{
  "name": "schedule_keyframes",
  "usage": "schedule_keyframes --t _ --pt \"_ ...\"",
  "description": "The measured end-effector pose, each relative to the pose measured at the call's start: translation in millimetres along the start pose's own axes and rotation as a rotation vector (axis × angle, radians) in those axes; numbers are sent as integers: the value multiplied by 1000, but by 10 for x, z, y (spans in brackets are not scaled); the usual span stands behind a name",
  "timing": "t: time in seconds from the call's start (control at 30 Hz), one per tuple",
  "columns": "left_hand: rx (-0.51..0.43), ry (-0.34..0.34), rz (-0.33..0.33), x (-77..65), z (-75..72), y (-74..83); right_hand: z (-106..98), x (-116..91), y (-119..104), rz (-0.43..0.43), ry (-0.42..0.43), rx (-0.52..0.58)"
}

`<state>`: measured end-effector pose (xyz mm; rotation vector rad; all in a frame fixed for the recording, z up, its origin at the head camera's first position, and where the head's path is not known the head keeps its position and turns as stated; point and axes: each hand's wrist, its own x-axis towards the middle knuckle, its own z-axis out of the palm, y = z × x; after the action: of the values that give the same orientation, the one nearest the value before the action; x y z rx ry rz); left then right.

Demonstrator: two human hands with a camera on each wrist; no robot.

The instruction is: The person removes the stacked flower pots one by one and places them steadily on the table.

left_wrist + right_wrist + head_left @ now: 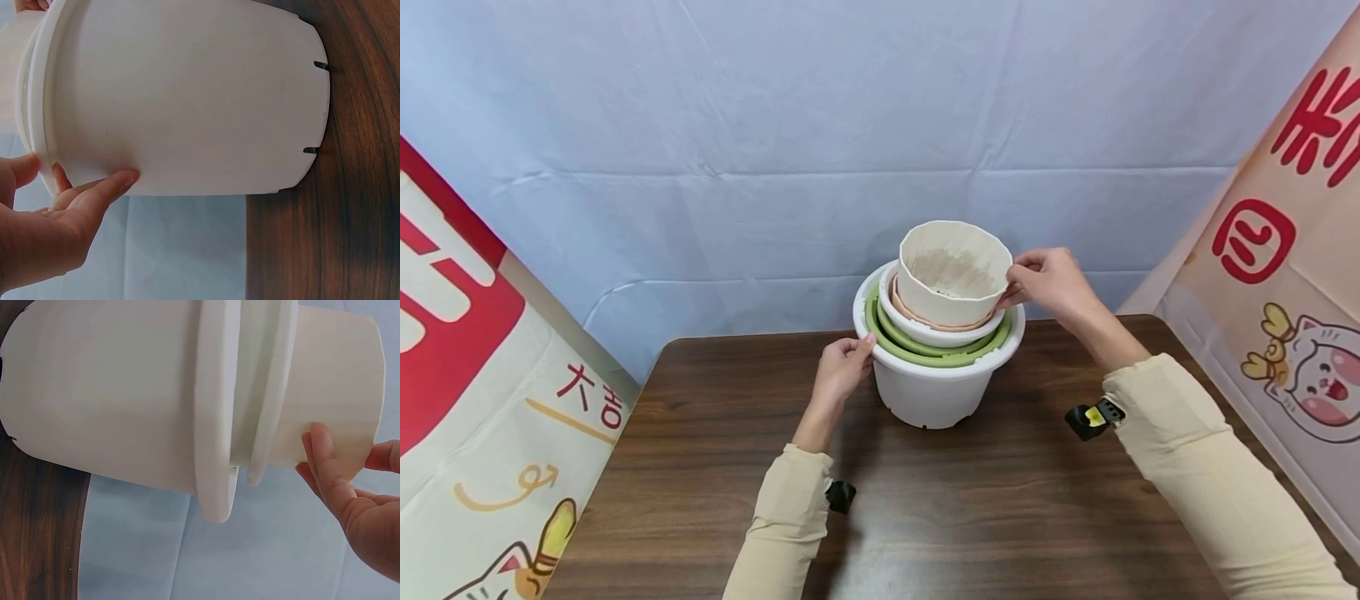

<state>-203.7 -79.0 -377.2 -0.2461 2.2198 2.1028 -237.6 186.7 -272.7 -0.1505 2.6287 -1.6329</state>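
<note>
A large white flowerpot [932,396] stands upright on the table, with several smaller pots nested in it. Inside its rim show a green pot [925,358], a smaller white pot [951,337] and a peach-coloured pot [901,305]. Topmost is a cream flowerpot [936,287] with a faceted wall and brownish stains inside; it rises well above the others. My right hand [1051,282] pinches this cream pot's rim at the right, thumb at the edge and fingers along the outer wall. With thumb and fingers, my left hand [841,367] grips the large white pot's rim at the left.
The brown wooden table [700,467] ends just behind the pots, where a pale blue cloth backdrop [760,167] hangs. Printed cloth panels with red characters and cartoon cats flank the left [467,400] and right [1285,250]. Black wrist cameras [1086,422] hang from both sleeves.
</note>
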Motion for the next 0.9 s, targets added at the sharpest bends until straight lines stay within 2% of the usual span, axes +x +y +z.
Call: schedule_keyframes --t 0.4,0.9 --pt "-3 -8 10 4 -4 -7 -38 -31 -78 0 -4 34" --pt "-4 0 12 5 3 -5 -130 -107 -205 -10 22 134"
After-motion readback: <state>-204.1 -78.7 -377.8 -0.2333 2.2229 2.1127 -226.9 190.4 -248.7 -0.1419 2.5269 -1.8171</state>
